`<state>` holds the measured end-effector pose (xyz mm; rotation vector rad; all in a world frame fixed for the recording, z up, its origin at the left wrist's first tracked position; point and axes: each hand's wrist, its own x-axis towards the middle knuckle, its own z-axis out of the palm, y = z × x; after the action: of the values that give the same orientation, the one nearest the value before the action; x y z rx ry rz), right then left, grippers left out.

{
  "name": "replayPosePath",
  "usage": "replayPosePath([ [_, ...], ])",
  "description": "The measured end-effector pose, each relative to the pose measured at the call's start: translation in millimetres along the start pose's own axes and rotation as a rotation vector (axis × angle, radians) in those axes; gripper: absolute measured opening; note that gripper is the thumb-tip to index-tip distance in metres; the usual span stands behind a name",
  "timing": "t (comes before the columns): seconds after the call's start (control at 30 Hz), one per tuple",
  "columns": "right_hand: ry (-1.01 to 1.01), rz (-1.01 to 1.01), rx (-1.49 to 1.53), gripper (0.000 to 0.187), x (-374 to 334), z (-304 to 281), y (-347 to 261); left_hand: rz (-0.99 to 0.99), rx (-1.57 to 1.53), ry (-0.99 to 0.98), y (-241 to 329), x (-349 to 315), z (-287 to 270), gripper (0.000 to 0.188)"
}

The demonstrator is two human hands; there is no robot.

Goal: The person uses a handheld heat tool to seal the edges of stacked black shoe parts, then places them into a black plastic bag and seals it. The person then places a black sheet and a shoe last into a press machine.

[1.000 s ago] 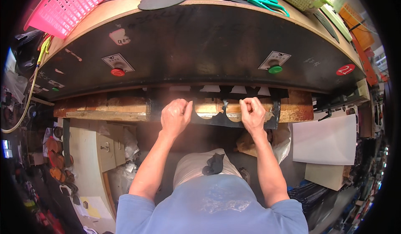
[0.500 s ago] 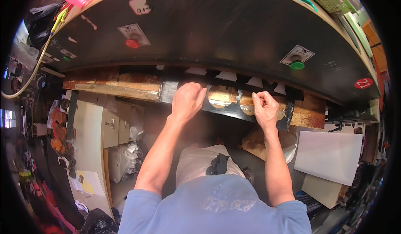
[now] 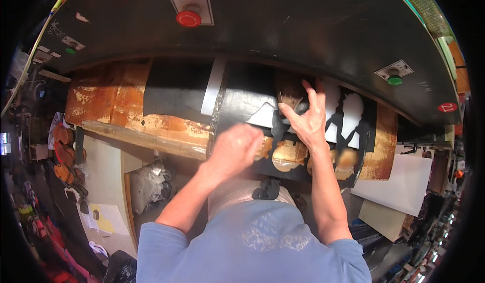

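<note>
Across the press bed lies a black sheet (image 3: 250, 93) with rounded cut-out holes, its near edge hanging over the front. My right hand (image 3: 309, 119) reaches under the machine's overhang, thumb and fingers spread around a small brown cutting die (image 3: 291, 91) with a thin metal rim. The thumb is at one side of the die and the fingers are at the other. My left hand (image 3: 236, 149) is curled closed over the near part of the sheet, slightly blurred. Whatever its fingers may hold is hidden.
A black press head (image 3: 283, 30) overhangs the bed, carrying a red button (image 3: 188, 19) and green buttons. The worn wooden board (image 3: 108, 101) extends left. Below stand a pale cabinet (image 3: 103, 169) with plastic bags (image 3: 151, 184) and, at right, a white panel (image 3: 399, 182).
My view has moved closer to the bed, showing more of the sheet. The right hand went from a pinch at the near edge to spread fingers around the die. The left hand sits lower.
</note>
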<state>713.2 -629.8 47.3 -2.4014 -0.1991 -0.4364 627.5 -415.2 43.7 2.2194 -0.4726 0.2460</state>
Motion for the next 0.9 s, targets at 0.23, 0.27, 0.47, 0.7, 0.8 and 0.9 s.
replayPosePath([
  [0.23,-0.066,0.076,-0.002,0.081,-24.0,22.9,-33.0,0.02,0.27,0.152,-56.7,-7.7,-19.4,0.05],
  [0.27,-0.1,0.17,0.018,0.081,-29.8,17.1,-33.2,-0.001,0.26,0.159,-56.2,-18.3,-12.2,0.051],
  [0.47,-0.048,0.299,0.478,0.077,-36.8,1.1,-38.0,-0.116,0.191,0.122,-67.3,-38.7,-0.4,0.054],
  [0.7,-0.088,0.062,0.178,0.081,-37.5,87.7,-92.6,-0.173,-0.225,0.346,-69.8,-37.5,-15.7,0.056],
  [0.8,-0.088,0.052,0.096,0.083,-40.1,98.4,-84.6,-0.063,-0.13,0.192,-72.5,-39.2,-21.6,0.065],
  [0.9,-0.051,0.017,0.201,0.063,-39.3,86.9,-61.0,-0.054,-0.086,0.031,-68.6,-39.1,-25.3,0.095],
])
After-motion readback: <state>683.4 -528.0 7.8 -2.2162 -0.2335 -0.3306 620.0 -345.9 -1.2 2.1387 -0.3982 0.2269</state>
